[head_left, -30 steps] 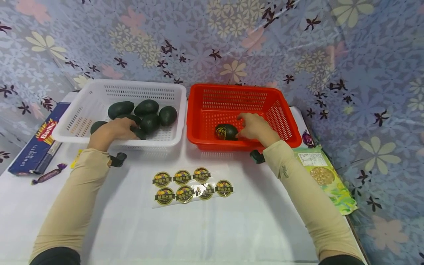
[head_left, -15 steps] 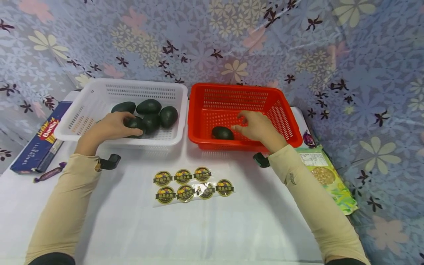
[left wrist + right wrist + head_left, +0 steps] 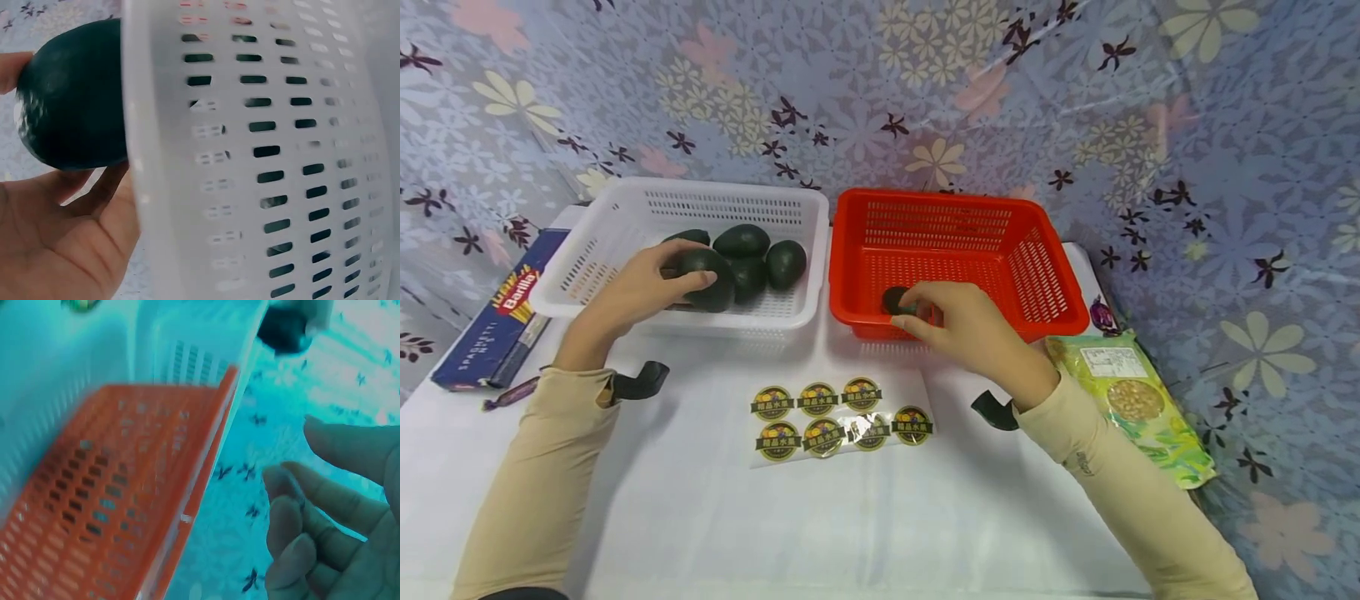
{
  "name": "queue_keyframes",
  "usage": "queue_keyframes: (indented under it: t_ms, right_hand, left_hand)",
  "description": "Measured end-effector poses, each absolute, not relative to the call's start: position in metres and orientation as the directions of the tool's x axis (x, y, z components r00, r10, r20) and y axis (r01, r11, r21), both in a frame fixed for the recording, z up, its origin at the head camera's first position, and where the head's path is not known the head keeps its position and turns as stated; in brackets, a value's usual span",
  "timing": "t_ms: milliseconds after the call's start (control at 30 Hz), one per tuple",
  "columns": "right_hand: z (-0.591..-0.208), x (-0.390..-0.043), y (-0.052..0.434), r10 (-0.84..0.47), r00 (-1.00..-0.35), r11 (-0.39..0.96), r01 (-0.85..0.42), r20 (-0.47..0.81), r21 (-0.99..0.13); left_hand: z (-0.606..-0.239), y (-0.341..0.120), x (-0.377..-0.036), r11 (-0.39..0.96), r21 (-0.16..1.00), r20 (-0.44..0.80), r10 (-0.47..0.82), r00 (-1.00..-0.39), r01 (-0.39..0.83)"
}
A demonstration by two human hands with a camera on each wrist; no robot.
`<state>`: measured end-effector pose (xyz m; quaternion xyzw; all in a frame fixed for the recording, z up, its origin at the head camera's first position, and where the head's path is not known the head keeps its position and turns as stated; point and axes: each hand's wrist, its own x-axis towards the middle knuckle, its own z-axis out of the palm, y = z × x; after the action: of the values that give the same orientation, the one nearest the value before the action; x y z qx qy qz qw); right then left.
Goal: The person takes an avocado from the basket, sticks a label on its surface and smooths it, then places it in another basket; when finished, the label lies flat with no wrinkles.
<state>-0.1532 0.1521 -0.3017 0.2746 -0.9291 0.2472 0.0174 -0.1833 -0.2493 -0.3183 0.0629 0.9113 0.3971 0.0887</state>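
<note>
My left hand (image 3: 640, 287) grips a dark green avocado (image 3: 713, 285), held up at the front part of the white basket (image 3: 816, 275). In the left wrist view, fingers and thumb wrap the same avocado (image 3: 72, 94) beside the basket's perforated wall (image 3: 181, 187). Several more avocados (image 3: 741, 241) lie behind it in the basket. Over the front rim of the red basket (image 3: 887, 320) is my right hand (image 3: 970, 325). Its fingers are loosely bent with nothing between them, as the right wrist view shows of this hand (image 3: 344, 531). One avocado (image 3: 893, 298) in the red basket is partly hidden by the hand.
A sheet of round stickers (image 3: 842, 421) lies on the white table in front of the baskets. At left are a Barilla spaghetti box (image 3: 493, 325) and a wrapped candy (image 3: 508, 395). A green bag (image 3: 1131, 400) and a purple candy (image 3: 1102, 317) lie at right.
My left hand has taken hold of an avocado and raised it. My right hand has let go of the red basket's avocado, whose sticker has turned out of sight, and has drawn back toward me.
</note>
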Motion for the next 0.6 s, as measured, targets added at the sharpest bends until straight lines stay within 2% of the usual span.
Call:
queue_keyframes:
  t_ms: [233,367,600]
  right_hand:
    - [-0.326,-0.13,0.156,-0.624,-0.781,0.638,-0.51,0.001,-0.577]
    - [-0.349,-0.126,0.162,-0.652,-0.752,0.66,-0.501,-0.096,-0.56]
    - [-0.382,-0.123,0.165,-0.602,-0.764,0.735,-0.417,-0.232,-0.535]
  left_hand:
    - [-0.311,-0.253,-0.177,0.674,0.737,-0.132,0.217,-0.967,0.051]
    - [-0.31,-0.259,-0.173,0.667,0.743,-0.129,0.228,-0.965,0.058]
    - [-0.312,-0.265,-0.17,0.677,0.729,-0.119,0.269,-0.956,0.1]
